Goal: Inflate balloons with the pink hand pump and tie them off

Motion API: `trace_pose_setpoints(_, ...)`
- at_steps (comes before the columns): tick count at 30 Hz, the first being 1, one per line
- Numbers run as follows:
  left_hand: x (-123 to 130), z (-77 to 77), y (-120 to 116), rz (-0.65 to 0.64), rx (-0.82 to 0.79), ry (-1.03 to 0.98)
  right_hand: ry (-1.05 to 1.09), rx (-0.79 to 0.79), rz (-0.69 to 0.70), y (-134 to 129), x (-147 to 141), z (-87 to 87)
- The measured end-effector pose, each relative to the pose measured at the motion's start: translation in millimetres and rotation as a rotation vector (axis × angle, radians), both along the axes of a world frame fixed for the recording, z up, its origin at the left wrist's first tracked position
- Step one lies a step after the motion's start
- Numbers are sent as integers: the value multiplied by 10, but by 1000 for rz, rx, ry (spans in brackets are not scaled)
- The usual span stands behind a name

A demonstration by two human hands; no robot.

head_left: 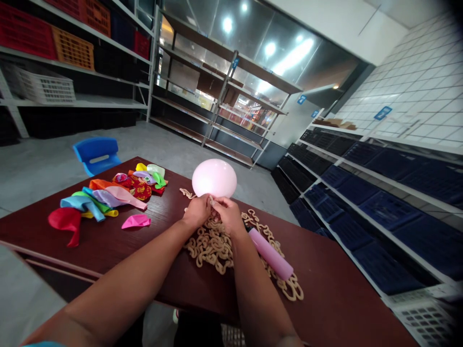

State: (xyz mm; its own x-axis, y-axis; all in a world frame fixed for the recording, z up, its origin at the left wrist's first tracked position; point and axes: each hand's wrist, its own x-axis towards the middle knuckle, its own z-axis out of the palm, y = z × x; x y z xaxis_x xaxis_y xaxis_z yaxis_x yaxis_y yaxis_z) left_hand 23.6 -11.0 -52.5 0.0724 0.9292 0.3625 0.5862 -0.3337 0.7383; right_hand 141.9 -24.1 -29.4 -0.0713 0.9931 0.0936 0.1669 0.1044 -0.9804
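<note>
A pale pink inflated balloon point(214, 178) stands just beyond my two hands, its lower end between them. My left hand point(199, 210) is closed on the balloon's neck, fingertips pinched together. From the other side, my right hand point(227, 214) pinches the same spot, thumb and fingers touching there. The knot or opening itself is too small and covered to make out. Below my hands lies a tangled heap of tan rope point(210, 243). A pink cylinder point(273, 255) with a black end, perhaps a balloon pump, rests on more rope right of my right forearm.
Several flat balloons point(104, 196) in mixed colours lie on the left of the dark brown table point(325, 270), with a magenta one point(136, 221) nearer. A blue chair point(97, 155) stands behind. Shelves with crates point(383, 207) line the right; metal racks point(217, 115) stand at the back.
</note>
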Motion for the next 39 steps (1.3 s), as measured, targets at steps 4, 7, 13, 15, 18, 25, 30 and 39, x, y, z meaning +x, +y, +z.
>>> trace_pose_setpoints(4, 16, -3, 0, 17, 16, 64, -54, 11, 25, 3, 4, -8)
trace_pose_setpoints(7, 34, -13, 23, 1, 14, 28, -181, 130, -58, 25, 2, -36)
trace_pose_setpoints(13, 67, -82, 82, -100, -30, -258, -479, 366, -381, 50, -21, -56)
trace_pose_setpoints(15, 71, -102, 83, -162, -50, -348, -499, 398, -415, 55, -31, -65)
trace_pose_setpoints(18, 66, -98, 73, -224, -66, -410, -506, 453, -431, 60, -35, -82)
trace_pose_setpoints(25, 6, -16, 103, -42, -94, -196, -463, 539, -195, 6, 4, -48)
trace_pose_setpoints(30, -2, -5, 102, -59, -114, -206, -222, 293, -117, 31, 48, -61)
trace_pose_setpoints(39, 12, -48, 95, -101, -129, -309, 23, 164, -112, 62, 5, -79)
